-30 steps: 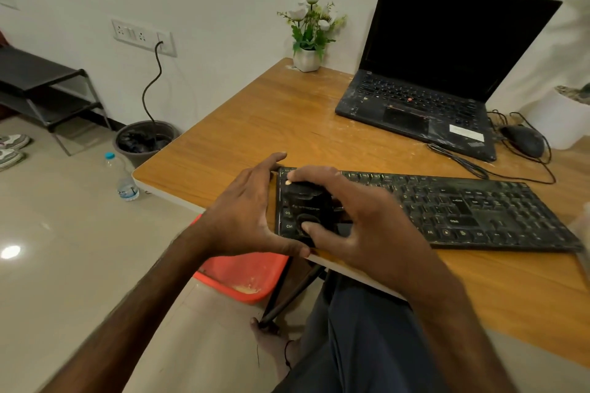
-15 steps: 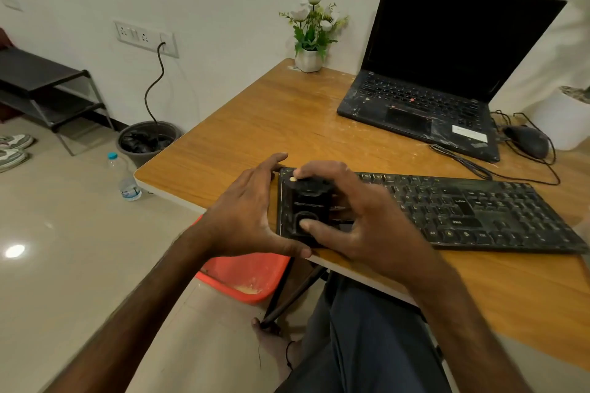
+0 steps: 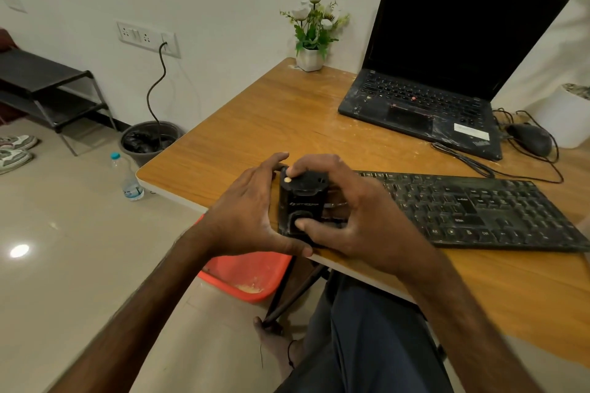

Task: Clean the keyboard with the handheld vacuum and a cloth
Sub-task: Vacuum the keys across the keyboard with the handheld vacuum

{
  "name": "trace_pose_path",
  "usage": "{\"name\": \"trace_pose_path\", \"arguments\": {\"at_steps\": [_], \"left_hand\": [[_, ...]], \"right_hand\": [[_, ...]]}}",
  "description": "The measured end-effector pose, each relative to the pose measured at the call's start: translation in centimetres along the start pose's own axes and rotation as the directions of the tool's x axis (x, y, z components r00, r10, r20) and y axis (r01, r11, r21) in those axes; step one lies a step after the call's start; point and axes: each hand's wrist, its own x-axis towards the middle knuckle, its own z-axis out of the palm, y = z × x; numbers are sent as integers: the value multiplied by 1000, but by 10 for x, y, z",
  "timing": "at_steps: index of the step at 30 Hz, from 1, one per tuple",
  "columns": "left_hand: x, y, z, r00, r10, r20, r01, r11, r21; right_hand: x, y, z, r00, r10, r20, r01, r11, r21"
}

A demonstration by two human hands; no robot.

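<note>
— Black plastic, entry one?
— Handheld vacuum (image 3: 301,204), a small boxy unit with pale lettering on its casing. It stands on the left end of the keyboard (image 3: 472,207), between the two hands.
— Right hand (image 3: 348,217)?
— It grips the vacuum: fingers curled over the top and far side, thumb laid on the round part low on the near face.
— Left hand (image 3: 245,214)?
— It clasps the keyboard's left end, just beside the vacuum. The thumb runs along the near edge and the fingers curve round to the far edge. Whether it also touches the vacuum cannot be told.
— The keyboard?
— Black, full-size and corded. It runs out to the right from under the right hand, along the near edge of the wooden desk (image 3: 255,124).
— Beyond the right hand?
— Open black laptop (image 3: 447,73), screen dark. A black mouse (image 3: 530,139) sits to its right among loose cable.
— Beyond both hands, at the wall?
— White pot of artificial flowers (image 3: 311,32), on the desk's far corner.
— Left of the left hand, on the floor?
— Water bottle (image 3: 127,179). Farther off, a dark bin (image 3: 148,139) with a cable running up to the wall socket (image 3: 147,38).
— Below the left hand?
— Red plastic stool (image 3: 249,274), partly under the desk.
</note>
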Motion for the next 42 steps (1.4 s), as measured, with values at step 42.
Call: {"name": "trace_pose_path", "arguments": {"at_steps": [42], "left_hand": [[3,-1,1,1000,9,18,-11,997,71]], "right_hand": [[12,0,-7,996,-49,76,62,980,-188]]}}
